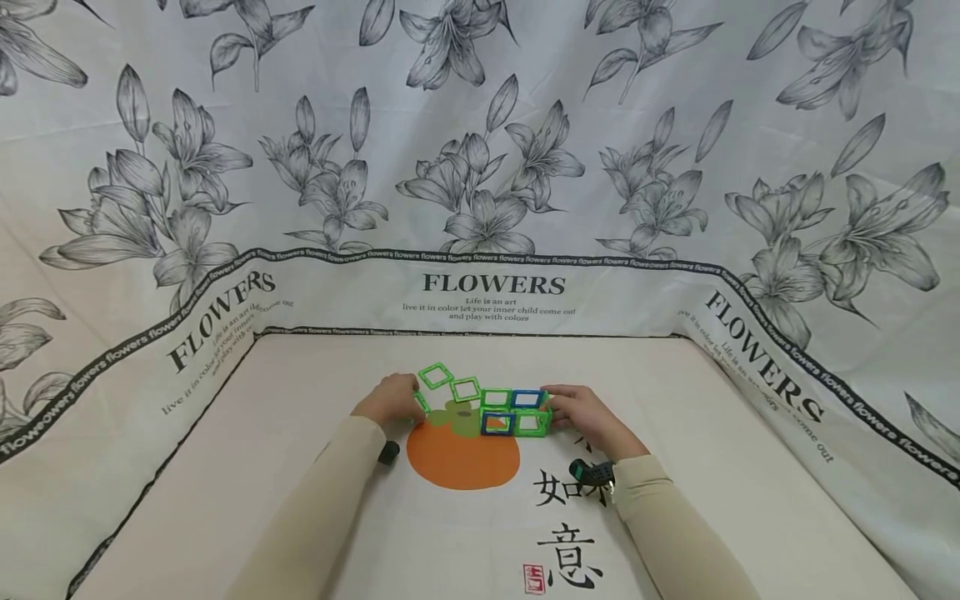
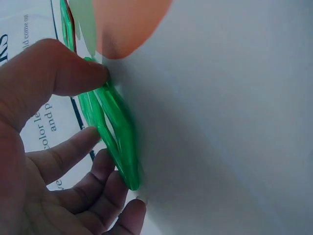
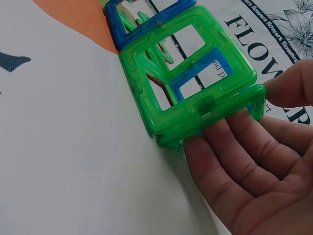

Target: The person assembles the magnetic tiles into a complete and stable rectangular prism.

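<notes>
In the head view, a box-like build of green and blue square magnetic tiles (image 1: 532, 434) stands at the middle of the table. My right hand (image 1: 588, 414) grips its right end, thumb on one side and fingers curled under a green tile (image 3: 205, 105) in the right wrist view. Two green square tiles, one nearer the build (image 1: 469, 399) and one farther left (image 1: 442, 382), lead off from its left side. My left hand (image 1: 387, 400) pinches a green tile (image 2: 128, 122) between thumb and fingers at the left end of this row. That tile is seen nearly edge-on in the left wrist view.
The white table cloth (image 1: 300, 400) bears a printed orange fruit (image 1: 463, 458) in front of the tiles and black characters (image 1: 567, 558) at the right. A flower-printed curtain (image 1: 487, 208) encloses the back and sides. Black bands with devices sit on both wrists.
</notes>
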A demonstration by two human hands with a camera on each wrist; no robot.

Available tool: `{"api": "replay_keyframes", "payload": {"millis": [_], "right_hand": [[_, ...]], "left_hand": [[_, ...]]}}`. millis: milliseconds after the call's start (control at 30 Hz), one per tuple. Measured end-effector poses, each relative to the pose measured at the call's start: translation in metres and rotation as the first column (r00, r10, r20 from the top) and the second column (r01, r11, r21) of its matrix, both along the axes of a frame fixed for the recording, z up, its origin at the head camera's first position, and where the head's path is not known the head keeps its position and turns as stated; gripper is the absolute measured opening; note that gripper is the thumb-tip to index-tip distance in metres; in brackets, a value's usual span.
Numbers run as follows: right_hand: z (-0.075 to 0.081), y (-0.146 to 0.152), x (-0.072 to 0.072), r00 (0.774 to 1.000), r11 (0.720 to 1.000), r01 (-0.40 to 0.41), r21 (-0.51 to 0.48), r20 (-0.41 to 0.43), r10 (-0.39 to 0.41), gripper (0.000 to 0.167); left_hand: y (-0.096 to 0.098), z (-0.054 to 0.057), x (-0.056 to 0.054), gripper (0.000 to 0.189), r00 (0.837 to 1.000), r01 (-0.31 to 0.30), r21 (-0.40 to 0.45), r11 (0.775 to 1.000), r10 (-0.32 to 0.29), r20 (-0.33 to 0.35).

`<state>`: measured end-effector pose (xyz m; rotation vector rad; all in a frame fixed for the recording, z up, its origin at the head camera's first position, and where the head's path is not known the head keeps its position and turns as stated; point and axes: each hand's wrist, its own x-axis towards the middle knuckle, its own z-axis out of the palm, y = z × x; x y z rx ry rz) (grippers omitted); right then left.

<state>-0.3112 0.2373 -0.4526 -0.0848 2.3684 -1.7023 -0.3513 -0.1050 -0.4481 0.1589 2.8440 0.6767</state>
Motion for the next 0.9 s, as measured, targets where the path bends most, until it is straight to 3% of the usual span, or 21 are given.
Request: {"api": "replay_keyframes", "payload": {"millis": [300,633,900], "right_hand": [[-0.002,0.001,-0.002,1.000,1.000,-0.004,-0.014,0.011,0.004,0.051],[0.000,0.002,0.000,1.000,1.000,-0.001,-0.019,0.009,0.001,0.051],[-0.004,0.007,0.001,0.999,0.998,0.045,-0.038,-0.015,-0.046,0.053]], "left_hand": [[0.000,0.010,0.003,0.059,1.000,0.003,0.016,1.000,-0.004,0.027],[0.009,0.008,0.001,0.063,0.999,0.014,0.078,0.997,-0.011,-0.044],[0.020,0.008,0.008,0.069,0.998,0.024,0.126,0.992,-0.017,-0.062]]}}
